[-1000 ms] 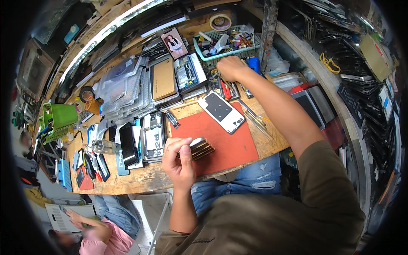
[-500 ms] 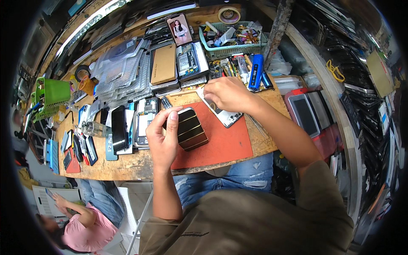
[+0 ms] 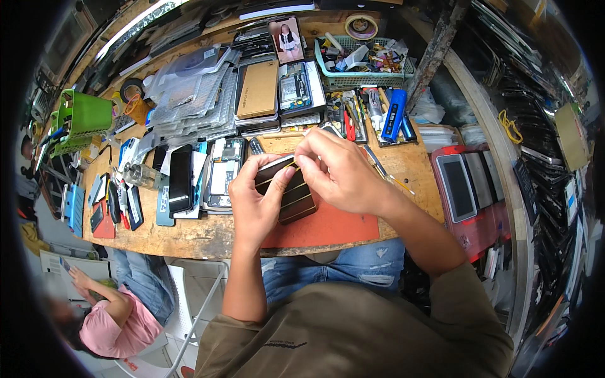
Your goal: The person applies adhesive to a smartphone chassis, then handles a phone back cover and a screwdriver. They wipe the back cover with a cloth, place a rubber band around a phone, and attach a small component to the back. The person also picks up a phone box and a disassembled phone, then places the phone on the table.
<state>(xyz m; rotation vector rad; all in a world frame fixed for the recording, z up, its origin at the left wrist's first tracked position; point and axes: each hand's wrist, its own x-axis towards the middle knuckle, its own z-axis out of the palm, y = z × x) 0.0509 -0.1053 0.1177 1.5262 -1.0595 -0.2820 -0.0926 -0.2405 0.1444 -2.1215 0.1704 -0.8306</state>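
My left hand (image 3: 257, 195) is closed around a dark, phone-like slab (image 3: 297, 205) crossed by several thin yellow bands. It holds the slab tilted over the red mat (image 3: 346, 227), its thumb lying across the upper face. At the slab's upper right corner my right hand (image 3: 337, 170) pinches what looks like one of the yellow bands between thumb and forefinger. The right hand and wrist cover the far part of the mat, hiding most of what lies there.
An opened phone (image 3: 225, 176) and a black phone (image 3: 181, 179) lie left of the mat. Behind are stacked plastic sleeves (image 3: 189, 104), a brown box (image 3: 258, 88) and a basket of small parts (image 3: 365, 79). A blue tool (image 3: 394, 115) lies back right. Another person (image 3: 120, 321) sits lower left.
My right hand has left the white-edged phone at the mat's far side and come to the banded slab's corner. The left hand has shifted slightly right with the slab. The view has shifted slightly.
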